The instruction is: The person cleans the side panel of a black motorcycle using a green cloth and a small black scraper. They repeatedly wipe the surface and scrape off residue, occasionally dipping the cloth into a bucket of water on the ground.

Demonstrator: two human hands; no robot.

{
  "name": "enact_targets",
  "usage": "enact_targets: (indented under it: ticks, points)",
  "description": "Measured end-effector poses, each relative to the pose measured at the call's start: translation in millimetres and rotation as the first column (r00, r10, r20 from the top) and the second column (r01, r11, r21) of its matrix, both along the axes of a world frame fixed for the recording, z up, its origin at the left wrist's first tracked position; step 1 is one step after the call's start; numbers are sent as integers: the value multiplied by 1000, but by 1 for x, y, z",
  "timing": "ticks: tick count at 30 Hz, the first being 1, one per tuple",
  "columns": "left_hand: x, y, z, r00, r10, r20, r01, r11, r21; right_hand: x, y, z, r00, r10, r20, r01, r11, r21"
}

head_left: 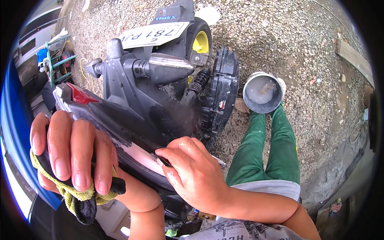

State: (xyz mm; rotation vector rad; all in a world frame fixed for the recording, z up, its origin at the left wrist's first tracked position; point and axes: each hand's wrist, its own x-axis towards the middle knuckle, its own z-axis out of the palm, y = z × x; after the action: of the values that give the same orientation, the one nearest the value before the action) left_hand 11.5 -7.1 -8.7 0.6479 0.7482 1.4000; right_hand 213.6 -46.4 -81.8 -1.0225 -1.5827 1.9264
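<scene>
In front of me stands a scooter, its dark tail panel (105, 120) running diagonally toward my body. A pale pinkish patch (138, 155) shows along the panel's side. My right hand (200, 176) bends over the near end of this patch, thumb and fingers pinching a thin dark piece (164, 161) against the surface. What the piece is made of is hard to see. My left hand (76, 150) is wrapped round a yellow-green and black cloth (82, 196), above the panel's left side near the red tail light (82, 94). Its fingers look wet.
A bucket (245, 94) of cloudy water stands on gravel by my green-trousered legs (250, 154). Beyond the panel are a turn signal (170, 67), a licence plate (156, 35) and a yellow-rimmed wheel (202, 42). A plank (354, 62) lies far right; a teal rack (60, 62) stands left.
</scene>
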Motion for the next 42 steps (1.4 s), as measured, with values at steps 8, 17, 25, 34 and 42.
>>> enact_targets:
  ticks: [8, 17, 25, 34, 42]
  points:
    - [3, -9, 21, 985, 127, -114, -135, 988, -68, 0, -5, -7, 975, 1, -221, -76, 941, -330]
    - [38, -52, 11, 963, 256, -89, -271, 916, -295, 8, 6, -11, 958, 96, -269, -190, 919, -346]
    - [63, -69, 21, 860, 343, -378, -491, 755, -435, 8, 28, 0, 931, 255, -262, -330, 893, -306]
    - [44, -27, 31, 863, 214, -457, -381, 870, -313, 1, 39, 6, 940, 278, -199, -307, 942, -136]
    - [18, 51, 37, 749, 231, -622, -405, 901, -153, 0, 28, 11, 952, 219, -212, -272, 923, -271]
